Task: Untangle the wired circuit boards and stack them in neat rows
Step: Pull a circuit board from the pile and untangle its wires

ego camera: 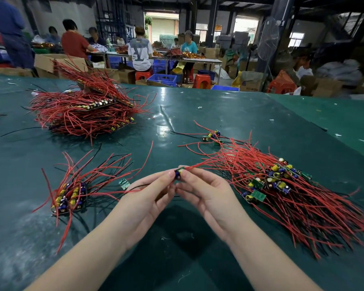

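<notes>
My left hand (149, 193) and my right hand (206, 193) together pinch one small circuit board (179, 173) with a blue capacitor, held above the green table (177, 238). Its red wires run right into the tangled pile of boards (277, 181) and left past my left hand. A short neat row of boards (69, 196) with red and black wires lies at the left. A single loose green board (124, 183) lies between that row and my left hand. A few boards (213, 135) lie apart beyond the tangled pile.
A large stacked heap of boards with red wires (86, 110) stands at the far left of the table. Beyond the table's far edge are cardboard boxes, blue crates (162, 79), red stools and several people working at other tables.
</notes>
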Motion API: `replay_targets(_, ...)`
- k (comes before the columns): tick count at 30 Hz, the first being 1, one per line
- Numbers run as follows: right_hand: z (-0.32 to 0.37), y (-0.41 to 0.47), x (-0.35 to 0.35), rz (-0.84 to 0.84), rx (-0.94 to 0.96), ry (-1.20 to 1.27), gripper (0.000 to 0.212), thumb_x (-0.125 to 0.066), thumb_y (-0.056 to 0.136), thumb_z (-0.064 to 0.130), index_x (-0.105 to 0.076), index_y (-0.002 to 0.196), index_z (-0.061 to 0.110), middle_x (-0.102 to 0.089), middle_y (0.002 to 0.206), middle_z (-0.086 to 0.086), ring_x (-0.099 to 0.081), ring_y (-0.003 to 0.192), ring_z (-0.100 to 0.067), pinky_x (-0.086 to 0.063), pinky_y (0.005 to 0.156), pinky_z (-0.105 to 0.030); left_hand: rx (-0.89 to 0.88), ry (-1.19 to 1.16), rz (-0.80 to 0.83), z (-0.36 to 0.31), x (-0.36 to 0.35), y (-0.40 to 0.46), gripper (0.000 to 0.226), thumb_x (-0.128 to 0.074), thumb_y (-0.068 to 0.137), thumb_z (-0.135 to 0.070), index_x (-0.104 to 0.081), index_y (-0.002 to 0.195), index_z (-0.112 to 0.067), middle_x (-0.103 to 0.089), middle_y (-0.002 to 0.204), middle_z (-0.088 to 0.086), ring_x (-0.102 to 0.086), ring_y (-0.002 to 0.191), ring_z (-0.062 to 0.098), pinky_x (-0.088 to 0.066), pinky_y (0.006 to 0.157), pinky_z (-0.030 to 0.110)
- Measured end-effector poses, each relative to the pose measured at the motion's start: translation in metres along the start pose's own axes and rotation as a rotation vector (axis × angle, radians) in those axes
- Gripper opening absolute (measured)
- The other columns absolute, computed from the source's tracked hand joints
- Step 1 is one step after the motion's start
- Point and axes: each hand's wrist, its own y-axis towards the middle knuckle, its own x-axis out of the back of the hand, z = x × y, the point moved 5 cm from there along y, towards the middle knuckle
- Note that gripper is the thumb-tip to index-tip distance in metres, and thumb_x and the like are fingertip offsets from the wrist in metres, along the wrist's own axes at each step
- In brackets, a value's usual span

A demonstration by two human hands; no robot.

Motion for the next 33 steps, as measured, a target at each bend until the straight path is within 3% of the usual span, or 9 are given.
replay_targets(3,0.004,0.001,0.004,-0.059,0.019,0.044,0.01,-0.071,0.069,0.011,-0.078,0.076,0.01,-0.074,0.084,-0.009,-0.07,0.07,-0.015,-0.056,0.066,-0.022,-0.038,-0.019,-0.038,-0.002,0.003,0.001,0.025,-0.067,0.072,-0.012,-0.074,0.094,-0.001,-0.074,0.09,0.012,-0.07,0.074,0.011,-0.054,0.066,0.015)
replay_targets(6,0.007,0.002,0.009,-0.127,0.045,0.087,0.01,-0.073,0.065,0.011,-0.075,0.075,0.009,-0.073,0.082,-0.01,-0.069,0.069,-0.016,-0.057,0.067,-0.024,-0.068,-0.043,-0.086,-0.004,0.008,0.002,0.014,-0.065,0.073,-0.008,-0.077,0.078,-0.003,-0.073,0.084,0.014,-0.072,0.075,0.015,-0.055,0.066,0.016)
replay_targets(11,0.007,0.0,0.007,-0.121,0.052,0.053,0.017,-0.075,0.064,0.01,-0.071,0.08,0.008,-0.072,0.085,-0.012,-0.071,0.075,-0.022,-0.057,0.069,-0.025,-0.079,-0.033,-0.063,-0.005,0.006,0.001,0.014,-0.063,0.074,-0.007,-0.077,0.072,-0.006,-0.073,0.081,0.014,-0.072,0.072,0.014,-0.055,0.065,0.015)
replay_targets(19,0.0,-0.002,0.006,-0.157,-0.124,0.26,0.02,-0.076,0.063,0.011,-0.072,0.081,0.003,-0.073,0.083,-0.016,-0.073,0.073,-0.021,-0.057,0.06,-0.022,-0.211,0.002,-0.088,-0.009,0.006,0.001,0.011,-0.063,0.077,0.003,-0.066,0.087,0.002,-0.073,0.079,0.015,-0.073,0.073,0.02,-0.055,0.064,0.017)
replay_targets(25,0.0,-0.006,0.002,-0.187,-0.21,0.304,0.006,-0.075,0.066,0.013,-0.077,0.065,0.008,-0.074,0.079,-0.011,-0.073,0.071,-0.016,-0.056,0.056,-0.019,-0.297,0.117,-0.082,-0.017,0.006,-0.002,0.017,-0.074,0.061,-0.012,-0.073,0.077,-0.008,-0.073,0.083,0.015,-0.071,0.077,0.021,-0.055,0.068,0.019)
replay_targets(29,0.001,-0.006,0.002,-0.184,-0.191,0.298,0.006,-0.074,0.065,0.013,-0.077,0.066,0.007,-0.074,0.08,-0.012,-0.073,0.072,-0.017,-0.056,0.057,-0.019,-0.379,0.31,-0.062,-0.023,0.003,-0.005,0.018,-0.077,0.061,-0.015,-0.073,0.077,-0.011,-0.074,0.082,0.013,-0.071,0.076,0.017,-0.055,0.069,0.02)
replay_targets(33,0.001,-0.006,0.001,-0.162,-0.176,0.275,0.013,-0.076,0.061,0.013,-0.077,0.072,0.006,-0.074,0.085,-0.013,-0.073,0.074,-0.018,-0.056,0.058,-0.02,-0.373,0.242,-0.072,-0.023,0.003,-0.006,0.016,-0.078,0.057,-0.012,-0.073,0.072,-0.009,-0.073,0.079,0.017,-0.072,0.073,0.022,-0.057,0.067,0.023)
